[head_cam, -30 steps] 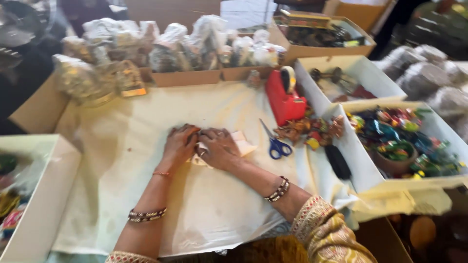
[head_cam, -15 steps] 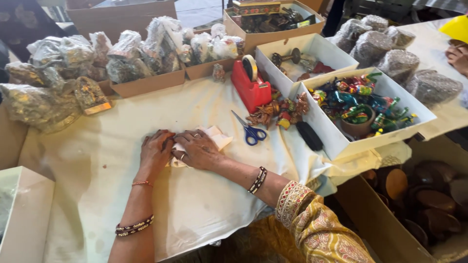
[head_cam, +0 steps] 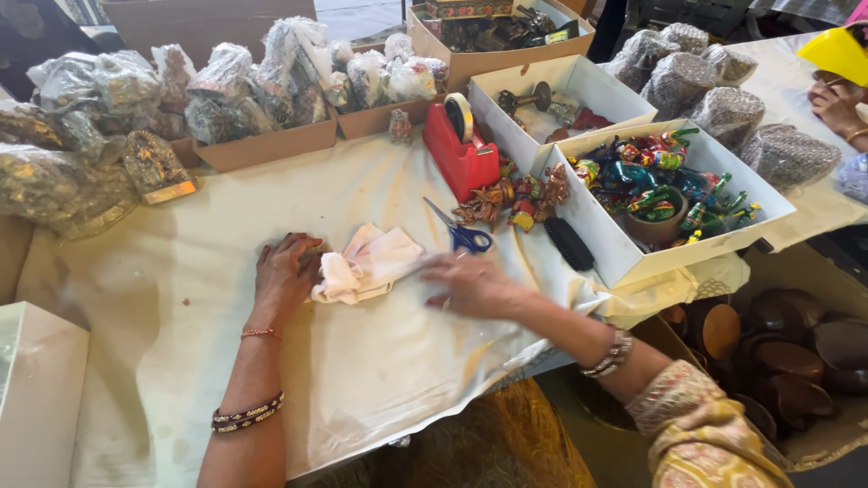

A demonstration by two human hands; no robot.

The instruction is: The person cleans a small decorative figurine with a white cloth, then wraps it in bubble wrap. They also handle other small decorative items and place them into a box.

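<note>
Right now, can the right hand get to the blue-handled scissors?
Probably yes: the right hand lies flat on the cloth just below the scissors, with only bare cloth between them and nothing stacked on the scissors.

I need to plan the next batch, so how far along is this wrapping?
Done: many wrapped bundles fill the cardboard trays at the back. In hand: the left hand holds a paper-wrapped item while the right hand lies beside it, near the scissors. Left: painted figures in the white box and loose ones by the tape dispenser are unwrapped.
</note>
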